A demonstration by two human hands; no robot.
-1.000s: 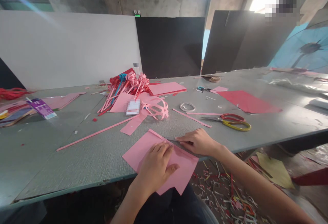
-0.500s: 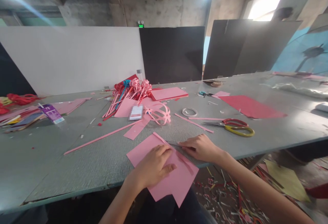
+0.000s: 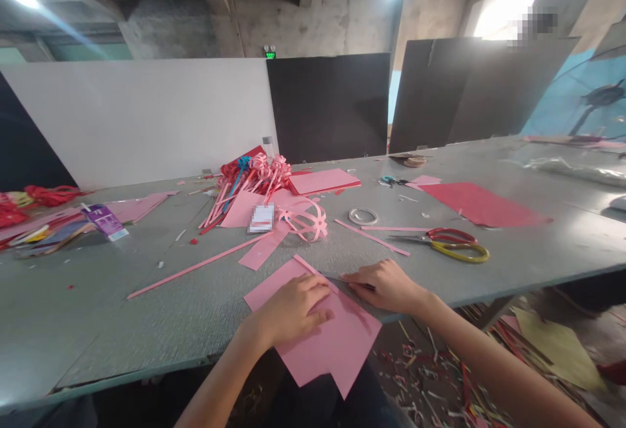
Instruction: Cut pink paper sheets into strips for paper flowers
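Observation:
A sheet of pink paper [image 3: 313, 350] lies at the table's front edge, its near corner hanging past the edge. Along its upper right side runs a narrow folded strip. My left hand [image 3: 293, 307] rests flat on the sheet with its fingers stretched out, pressing near that fold. Beside the same side, my right hand [image 3: 384, 284] is closed round a thin grey blade-like tool [image 3: 337, 278]. The tool's tip points left and touches the paper's fold, while most of its body is hidden in my fingers.
Scissors with red and yellow handles [image 3: 457, 245], a tape roll [image 3: 362, 216] and pink strips lie beyond my right hand. A pink paper-strip ball [image 3: 306, 219] and a bundle of strip flowers [image 3: 257, 177] stand farther back. A purple carton [image 3: 105, 221] lies left. Paper scraps cover the floor.
The whole view has shifted slightly. Both hands keep nearly the same place on the pink paper, and the right hand's grip looks the same.

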